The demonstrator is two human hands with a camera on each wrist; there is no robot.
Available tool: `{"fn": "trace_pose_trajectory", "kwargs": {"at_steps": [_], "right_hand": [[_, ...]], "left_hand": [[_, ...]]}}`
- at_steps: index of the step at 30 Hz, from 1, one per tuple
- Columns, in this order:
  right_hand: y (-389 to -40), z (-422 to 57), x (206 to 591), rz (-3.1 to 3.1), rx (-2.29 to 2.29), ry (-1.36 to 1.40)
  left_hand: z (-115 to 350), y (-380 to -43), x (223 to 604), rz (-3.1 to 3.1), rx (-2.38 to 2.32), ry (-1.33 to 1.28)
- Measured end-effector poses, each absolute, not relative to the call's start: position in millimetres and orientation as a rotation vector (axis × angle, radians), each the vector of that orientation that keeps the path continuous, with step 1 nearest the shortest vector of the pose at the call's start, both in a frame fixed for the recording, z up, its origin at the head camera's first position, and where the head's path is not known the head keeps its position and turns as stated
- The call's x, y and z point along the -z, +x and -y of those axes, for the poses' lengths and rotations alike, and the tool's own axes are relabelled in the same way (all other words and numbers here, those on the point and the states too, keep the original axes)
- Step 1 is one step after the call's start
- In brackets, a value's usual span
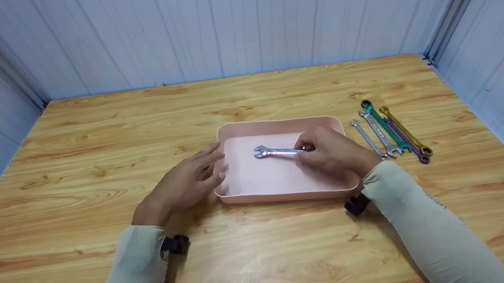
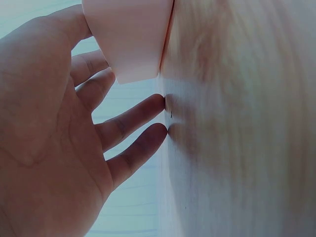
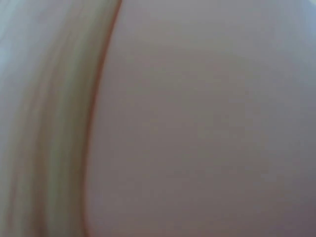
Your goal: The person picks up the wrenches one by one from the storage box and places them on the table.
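Note:
A silver combination wrench (image 1: 278, 151) lies crosswise inside the pink tray (image 1: 284, 196), its open-end jaw facing left. Pinching its other end between thumb and fingers is my right hand (image 1: 332, 150), which hides that end. My left hand (image 1: 184, 183) is at the tray's left wall with fingers spread. In the left wrist view, the thumb and some fingers of that hand are at the tray's wall (image 2: 133, 39), while two lower fingers (image 2: 136, 148) reach down to the tabletop. The right wrist view is filled by the tray's outer wall (image 3: 197, 128), blurred.
Right of the tray lie several wrenches: a small silver one (image 1: 366, 139), a larger silver one (image 1: 379, 132), a teal one (image 1: 381, 121), a purple one (image 1: 404, 138) and a gold one (image 1: 406, 130). Pale panel walls (image 1: 235, 20) border the wooden table (image 1: 132, 128) at the back and sides.

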State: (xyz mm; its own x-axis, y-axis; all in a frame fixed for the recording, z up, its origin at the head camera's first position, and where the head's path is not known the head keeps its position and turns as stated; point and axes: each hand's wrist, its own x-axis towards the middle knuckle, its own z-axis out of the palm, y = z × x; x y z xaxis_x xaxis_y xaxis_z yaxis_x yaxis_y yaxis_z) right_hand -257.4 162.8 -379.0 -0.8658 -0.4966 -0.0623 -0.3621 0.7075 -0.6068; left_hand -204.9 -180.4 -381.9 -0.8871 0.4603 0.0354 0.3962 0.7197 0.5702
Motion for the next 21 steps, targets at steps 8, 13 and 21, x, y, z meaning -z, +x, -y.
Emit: {"fn": "trace_pose_trajectory", "kwargs": {"at_steps": [8, 13, 21], "right_hand": [[-256, -163, 373, -2.729, 0.84, -0.732], [-256, -162, 370, -2.753, 0.798, -0.714], [-254, -160, 366, -2.767, 0.788, -0.681]], "left_hand": [[179, -204, 381, -2.811, -0.87, 0.667], [179, -204, 380, -2.813, -0.862, 0.665], [180, -205, 382, -2.815, -0.875, 0.683]]}}
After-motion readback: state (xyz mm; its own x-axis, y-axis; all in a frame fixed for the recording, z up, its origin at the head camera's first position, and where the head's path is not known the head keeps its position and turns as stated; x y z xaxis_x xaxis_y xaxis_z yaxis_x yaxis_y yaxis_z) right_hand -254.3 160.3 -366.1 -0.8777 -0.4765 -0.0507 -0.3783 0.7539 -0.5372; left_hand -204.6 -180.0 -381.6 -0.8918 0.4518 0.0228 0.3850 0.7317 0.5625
